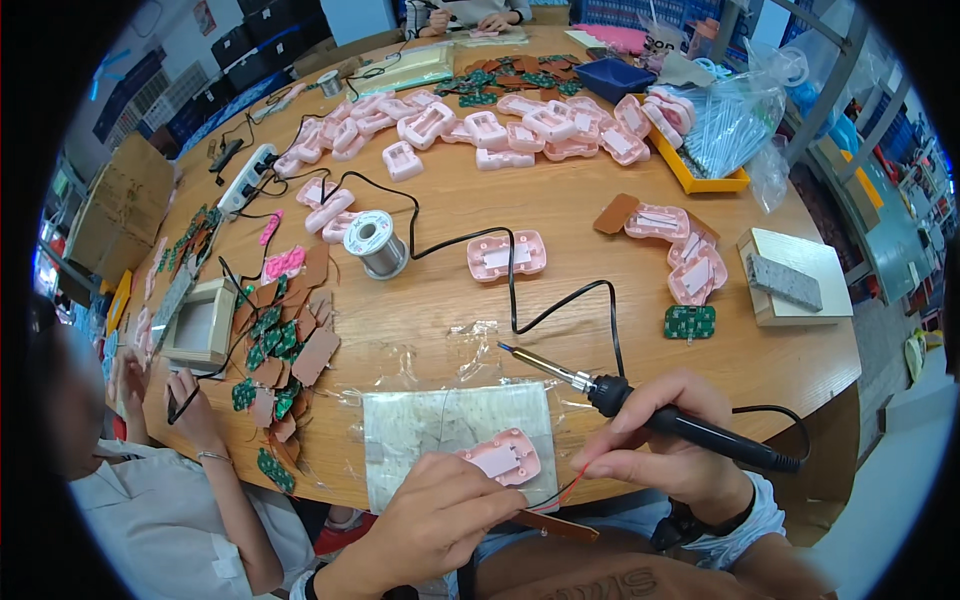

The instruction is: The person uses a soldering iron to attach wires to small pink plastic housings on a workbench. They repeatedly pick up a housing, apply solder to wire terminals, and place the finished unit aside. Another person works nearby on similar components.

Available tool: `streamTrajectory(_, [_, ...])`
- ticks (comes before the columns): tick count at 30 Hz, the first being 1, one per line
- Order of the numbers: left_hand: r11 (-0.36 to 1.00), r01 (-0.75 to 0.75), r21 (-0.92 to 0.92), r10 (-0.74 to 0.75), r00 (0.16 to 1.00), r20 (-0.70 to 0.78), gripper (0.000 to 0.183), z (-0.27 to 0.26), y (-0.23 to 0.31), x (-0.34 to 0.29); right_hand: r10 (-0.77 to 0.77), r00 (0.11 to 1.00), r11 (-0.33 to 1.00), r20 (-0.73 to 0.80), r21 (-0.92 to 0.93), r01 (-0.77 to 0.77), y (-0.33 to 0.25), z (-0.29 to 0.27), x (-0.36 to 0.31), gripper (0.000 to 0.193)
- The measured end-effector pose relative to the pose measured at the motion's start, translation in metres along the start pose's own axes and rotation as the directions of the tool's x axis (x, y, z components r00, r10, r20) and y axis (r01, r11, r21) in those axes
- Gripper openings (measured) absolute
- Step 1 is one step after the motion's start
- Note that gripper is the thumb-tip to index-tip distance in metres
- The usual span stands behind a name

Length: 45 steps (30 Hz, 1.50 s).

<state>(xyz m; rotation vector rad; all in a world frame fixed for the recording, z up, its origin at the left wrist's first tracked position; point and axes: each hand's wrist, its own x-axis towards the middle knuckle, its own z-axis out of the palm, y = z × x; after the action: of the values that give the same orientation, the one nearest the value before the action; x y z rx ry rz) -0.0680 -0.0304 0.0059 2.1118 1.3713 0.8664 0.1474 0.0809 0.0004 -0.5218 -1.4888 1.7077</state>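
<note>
Gripping — the right hand [690,474] a soldering iron [712,433] and red wire [574,486]; the left hand [430,518] a brown board [562,526]

Can make out tiny blue print on the round white label [381,233] of the wire spool [386,262] — too small to read. Can spot dark capital letters on a see-through bag [664,38] at the back, and large dark lettering across brown clothing [590,583] at the lower edge — blurred there.
</note>
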Motion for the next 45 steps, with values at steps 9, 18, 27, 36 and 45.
streamTrajectory(9, [0.532,0.334,-0.778,-0.603,0.794,-0.071,0.021,0.022,0.034,0.018,-0.088,0.990,0.946,0.107,-0.302,0.117,-0.003,0.006,0.000,0.038])
streamTrajectory(18, [0.798,0.423,-0.428,-0.539,0.819,-0.195,0.007,0.017,0.036,0.000,-0.287,0.924,0.806,0.252,-0.457,0.375,0.013,0.005,-0.005,0.034])
streamTrajectory(27, [0.812,0.579,-0.068,-0.560,0.743,-0.366,0.010,0.057,0.002,-0.002,-0.204,0.963,0.937,-0.175,-0.321,0.140,0.023,-0.014,-0.035,0.029])
streamTrajectory(36, [0.779,0.626,-0.018,-0.592,0.727,-0.349,0.010,0.067,-0.004,0.005,-0.128,0.982,0.892,0.139,-0.417,0.175,0.029,-0.038,-0.048,0.027])
streamTrajectory(45, [0.803,0.593,0.057,-0.530,0.755,-0.386,0.009,0.063,-0.003,0.010,-0.130,0.969,0.858,0.209,-0.467,0.216,0.035,-0.032,-0.039,0.025])
